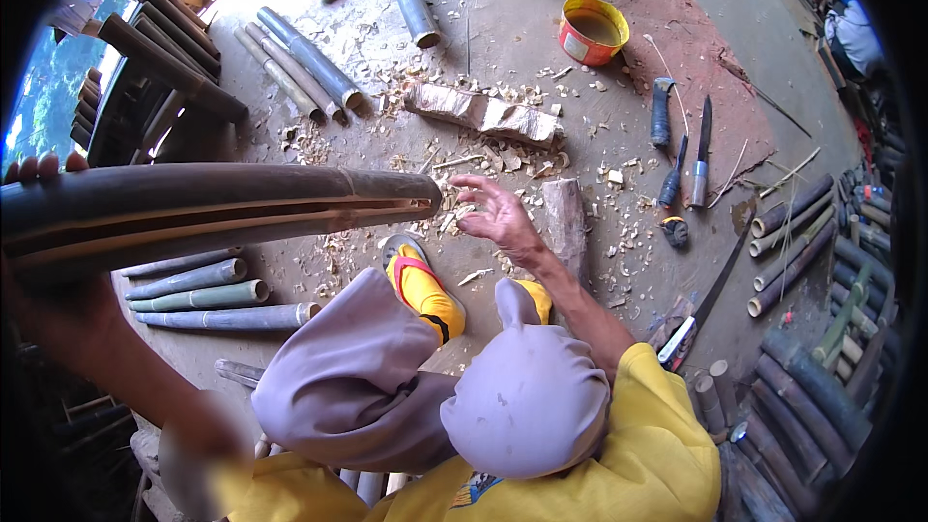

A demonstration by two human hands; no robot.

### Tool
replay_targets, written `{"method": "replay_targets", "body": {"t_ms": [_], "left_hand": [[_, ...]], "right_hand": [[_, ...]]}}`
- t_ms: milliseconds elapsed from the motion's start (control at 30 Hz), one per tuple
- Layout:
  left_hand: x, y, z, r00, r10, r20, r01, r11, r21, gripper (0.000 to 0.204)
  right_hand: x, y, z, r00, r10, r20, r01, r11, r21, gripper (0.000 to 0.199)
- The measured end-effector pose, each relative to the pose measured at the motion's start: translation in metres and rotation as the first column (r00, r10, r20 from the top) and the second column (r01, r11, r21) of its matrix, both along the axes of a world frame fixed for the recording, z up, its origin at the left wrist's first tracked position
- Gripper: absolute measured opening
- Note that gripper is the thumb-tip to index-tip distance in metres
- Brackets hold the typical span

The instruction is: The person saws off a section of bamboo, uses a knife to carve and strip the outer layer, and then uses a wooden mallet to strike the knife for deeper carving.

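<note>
A long dark bamboo tube with a lengthwise slit lies across the left half of the view, raised above the floor. My left hand grips it near the far left edge, fingers curled over the top; the rest of that hand is mostly hidden or dark. Just off the tube's right end hovers my right hand, fingers apart and slightly bent, apparently holding nothing. Beyond it on the floor is a rough, notched wood block among pale shavings. A short upright-looking log stands close to my right wrist.
Knives and dark-handled tools lie on a reddish patch beside a yellow-red bucket of brownish liquid. A long saw rests right. Bamboo pieces lie left, ahead and right. Another person is far right.
</note>
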State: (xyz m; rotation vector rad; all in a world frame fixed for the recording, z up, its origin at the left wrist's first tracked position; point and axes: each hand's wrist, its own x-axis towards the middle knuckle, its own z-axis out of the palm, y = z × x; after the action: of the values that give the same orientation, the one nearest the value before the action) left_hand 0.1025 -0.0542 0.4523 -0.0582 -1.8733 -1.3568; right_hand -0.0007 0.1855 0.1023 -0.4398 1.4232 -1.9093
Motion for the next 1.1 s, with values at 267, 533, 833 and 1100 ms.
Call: {"method": "replay_targets", "body": {"t_ms": [267, 533, 833, 1100], "left_hand": [[0.068, -0.076, -0.012, 0.995, 0.083, 0.053, -0.098, 0.898, 0.428, 0.05], [0.103, -0.139, -0.04, 0.983, 0.157, 0.093, -0.182, 0.824, 0.537, 0.048], [0.163, -0.191, -0.021, 0.997, 0.038, 0.061, -0.064, 0.857, 0.512, 0.051], [0.168, -0.172, -0.006, 0.992, 0.129, 0.011, -0.12, 0.881, 0.458, 0.049]], "right_hand": [[0.02, -0.034, 0.008, 0.579, 0.49, 0.651, 0.019, 0.791, -0.612, 0.042], [0.001, -0.014, 0.003, 0.772, 0.459, 0.439, -0.362, 0.886, -0.29, 0.024], [-0.013, 0.004, -0.018, 0.766, 0.281, -0.579, 0.252, 0.697, 0.671, 0.058], [0.026, -0.104, 0.006, 0.476, 0.103, -0.873, -0.023, 0.994, 0.105, 0.042]]}}
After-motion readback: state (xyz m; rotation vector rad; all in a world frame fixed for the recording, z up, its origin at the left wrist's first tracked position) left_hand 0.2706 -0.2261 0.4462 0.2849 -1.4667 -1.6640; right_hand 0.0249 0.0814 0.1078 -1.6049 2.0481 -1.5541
